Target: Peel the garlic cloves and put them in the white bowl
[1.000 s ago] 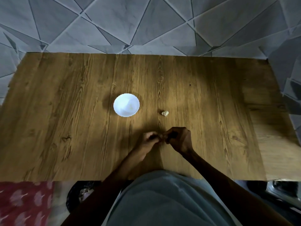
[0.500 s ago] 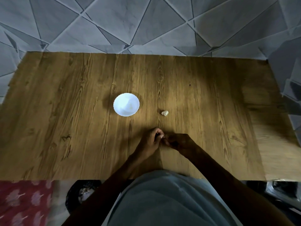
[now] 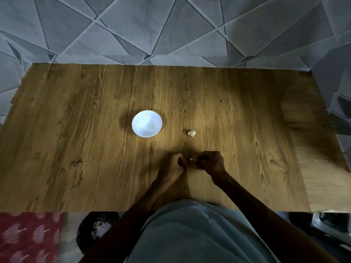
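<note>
1. Sitting left on the table [image 3: 76, 149], the white bowl [image 3: 147, 123] awaits.
2. Fingers of the left hand [image 3: 171, 167] curl; what they grip, if anything, is unclear.
3. Fingers of the right hand [image 3: 209, 163] pinch the clove [image 3: 191, 159]; advise peeling from its tip, firmly held.
4. Spare garlic [image 3: 191, 133] lies just beyond.

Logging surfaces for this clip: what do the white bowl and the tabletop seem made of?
The small white scalloped-rim bowl looks smooth ceramic or plastic, undecidable. The brown tabletop shows grain and knots: wood or wood-look laminate, matte.
</note>
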Tool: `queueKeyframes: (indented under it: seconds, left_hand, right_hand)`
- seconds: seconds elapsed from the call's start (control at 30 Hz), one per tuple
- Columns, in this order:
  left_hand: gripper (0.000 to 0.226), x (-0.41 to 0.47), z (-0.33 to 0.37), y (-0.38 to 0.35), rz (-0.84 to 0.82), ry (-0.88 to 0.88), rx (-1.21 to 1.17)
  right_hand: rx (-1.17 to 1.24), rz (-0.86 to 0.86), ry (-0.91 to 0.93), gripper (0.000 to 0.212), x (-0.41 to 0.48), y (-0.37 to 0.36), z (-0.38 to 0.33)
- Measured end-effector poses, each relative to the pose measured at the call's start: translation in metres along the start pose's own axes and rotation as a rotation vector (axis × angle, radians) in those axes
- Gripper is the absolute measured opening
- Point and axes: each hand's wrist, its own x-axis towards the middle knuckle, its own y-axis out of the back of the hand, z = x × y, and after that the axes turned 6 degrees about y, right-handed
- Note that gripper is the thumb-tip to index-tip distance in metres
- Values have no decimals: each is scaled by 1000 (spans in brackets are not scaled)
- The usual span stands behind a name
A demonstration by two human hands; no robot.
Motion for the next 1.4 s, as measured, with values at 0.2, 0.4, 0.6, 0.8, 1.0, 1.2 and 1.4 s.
queueKeyframes:
  seconds: [0.2,0.4,0.6,0.8,1.0,1.2,1.4]
  left_hand:
    - [16,2,4,8,23,-53,-165]
    - [14,2,5,11,-51,106,-430]
    - [6,-3,11,11,105,-22,-348]
    - [8,-9,14,12,126,-121,-417]
    - [11,-11,10,17,1,133,-733]
    - [18,-14,14,24,77,91,-539]
    - [17,-13,17,27,10,110,-623]
  right_hand:
    - [-223,-49,174,6,4,-2,5]
    - [-249,-63,208,13,9,-7,7]
    - [125,-36,-27,8,8,-9,6]
    - [711,-217,-574,20,13,-5,-9]
    - [512,-135,-230,13,8,-7,-2]
    - [-548,-75,491,11,18,-7,7]
    - [-272,-158,335,6,11,-5,-5]
